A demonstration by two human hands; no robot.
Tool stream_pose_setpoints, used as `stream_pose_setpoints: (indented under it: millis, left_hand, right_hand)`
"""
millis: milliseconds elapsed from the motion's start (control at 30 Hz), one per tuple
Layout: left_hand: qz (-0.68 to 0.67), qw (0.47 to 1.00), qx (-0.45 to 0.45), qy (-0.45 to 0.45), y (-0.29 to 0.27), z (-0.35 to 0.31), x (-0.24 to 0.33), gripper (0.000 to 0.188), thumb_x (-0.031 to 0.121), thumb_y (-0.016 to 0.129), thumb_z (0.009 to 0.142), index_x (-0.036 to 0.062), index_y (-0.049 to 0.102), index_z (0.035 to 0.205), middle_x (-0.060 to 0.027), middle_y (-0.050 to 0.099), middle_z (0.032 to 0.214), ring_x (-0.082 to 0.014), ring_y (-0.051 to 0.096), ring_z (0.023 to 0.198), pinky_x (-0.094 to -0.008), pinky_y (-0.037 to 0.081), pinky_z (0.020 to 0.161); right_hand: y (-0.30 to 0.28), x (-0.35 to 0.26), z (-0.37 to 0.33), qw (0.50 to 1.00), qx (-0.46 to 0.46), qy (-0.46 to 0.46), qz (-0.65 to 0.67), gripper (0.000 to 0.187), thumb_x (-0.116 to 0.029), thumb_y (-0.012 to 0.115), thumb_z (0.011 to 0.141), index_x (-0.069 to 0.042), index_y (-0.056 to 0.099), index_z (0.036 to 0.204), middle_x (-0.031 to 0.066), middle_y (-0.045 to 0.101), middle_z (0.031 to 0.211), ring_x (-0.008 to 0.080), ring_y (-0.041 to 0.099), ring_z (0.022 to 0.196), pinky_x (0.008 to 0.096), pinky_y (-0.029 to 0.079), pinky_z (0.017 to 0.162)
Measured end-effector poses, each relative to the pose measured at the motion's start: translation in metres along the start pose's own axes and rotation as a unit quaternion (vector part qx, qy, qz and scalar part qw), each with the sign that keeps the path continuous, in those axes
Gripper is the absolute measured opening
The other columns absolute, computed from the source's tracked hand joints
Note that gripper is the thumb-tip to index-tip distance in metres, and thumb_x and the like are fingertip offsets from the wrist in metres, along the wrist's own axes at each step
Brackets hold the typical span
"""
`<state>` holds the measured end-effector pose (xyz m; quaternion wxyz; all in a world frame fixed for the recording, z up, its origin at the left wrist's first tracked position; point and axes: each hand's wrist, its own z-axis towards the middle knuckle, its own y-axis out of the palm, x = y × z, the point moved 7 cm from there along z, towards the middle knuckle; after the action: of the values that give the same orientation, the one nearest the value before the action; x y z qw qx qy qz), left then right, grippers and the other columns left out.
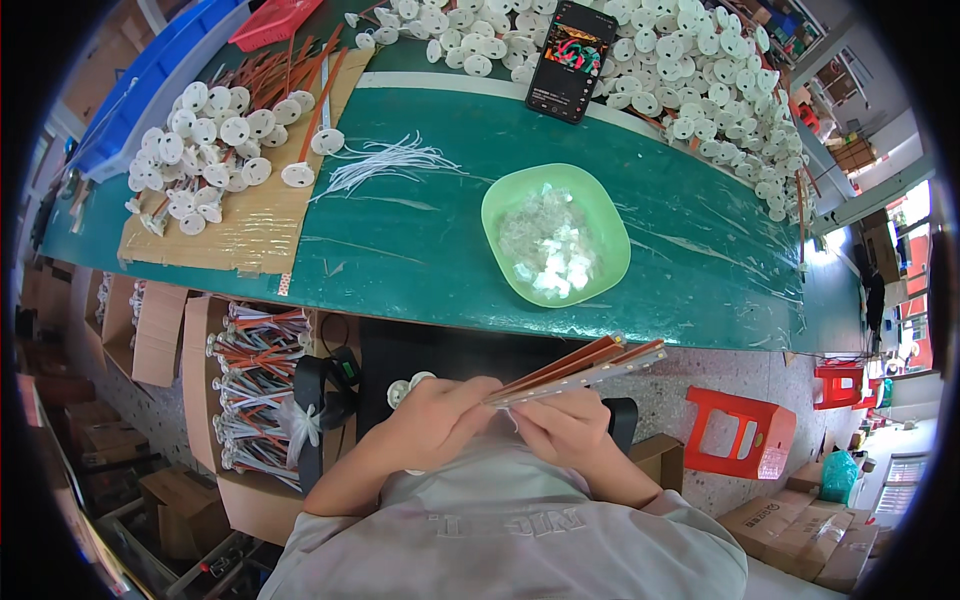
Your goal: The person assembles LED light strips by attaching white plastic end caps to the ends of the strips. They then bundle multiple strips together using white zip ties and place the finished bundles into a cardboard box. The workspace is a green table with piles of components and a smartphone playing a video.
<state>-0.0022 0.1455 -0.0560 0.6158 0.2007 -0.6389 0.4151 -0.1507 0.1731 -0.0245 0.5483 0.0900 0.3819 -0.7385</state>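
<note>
In front of my chest, my left hand (440, 420) closes around a bundle of flat strips (590, 372), rust-brown ones along with a white one dotted in a lighter pattern. White round discs (408, 388) stick out at the bundle's left end, partly hidden by that hand. My right hand (562, 425) is closed just under the strips, its fingertips close to a short white tie (514, 420) hanging from the bundle. Several loose white ties (385, 165) lie on the green table (400, 270). Beyond my hands stands a light green bowl (617, 235) of small clear pieces.
Heaps of white-disc strips lie at the back right (690, 75) and on cardboard (260, 235) at the left. A phone (570, 62) leans on the right heap. Below the table are a carton (203, 390) of bundled strips and a red stool (740, 432).
</note>
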Motion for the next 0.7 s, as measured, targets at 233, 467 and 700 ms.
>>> stream_pose_setpoints:
  millis: [233, 467, 700]
  left_hand:
    - [0.041, 0.999, 0.022, 0.021, 0.004, 0.001, 0.005, 0.022, 0.012, 0.059, 0.091, -0.0007, 0.059, 0.110, -0.0173, 0.064, 0.073, -0.0361, 0.063, 0.061, -0.0401, 0.048, 0.053]
    - [0.093, 0.989, 0.054, 0.103, 0.005, -0.002, 0.021, 0.020, 0.011, 0.062, 0.088, -0.0012, 0.062, 0.105, -0.0179, 0.064, 0.072, -0.0352, 0.063, 0.058, -0.0400, 0.049, 0.052]
    - [0.013, 0.998, 0.051, 0.023, 0.002, 0.001, 0.006, 0.021, 0.011, 0.058, 0.091, -0.0009, 0.059, 0.108, -0.0167, 0.063, 0.070, -0.0356, 0.064, 0.060, -0.0402, 0.049, 0.054]
  right_hand:
    - [-0.001, -0.012, 0.004, 0.994, -0.004, -0.043, -0.097, 0.017, 0.002, 0.077, 0.070, -0.003, 0.071, 0.085, 0.0079, 0.071, 0.081, 0.0200, 0.068, 0.064, 0.0264, 0.052, 0.057]
    - [0.034, 0.026, -0.038, 0.674, -0.072, 0.445, 0.586, 0.008, -0.004, 0.070, 0.085, 0.001, 0.069, 0.091, 0.0054, 0.065, 0.073, 0.0117, 0.063, 0.065, 0.0230, 0.049, 0.055]
    - [0.011, 0.037, -0.027, 0.878, 0.046, 0.344, 0.329, 0.013, 0.001, 0.070, 0.082, 0.003, 0.068, 0.095, 0.0095, 0.066, 0.079, 0.0187, 0.064, 0.066, 0.0284, 0.051, 0.059]
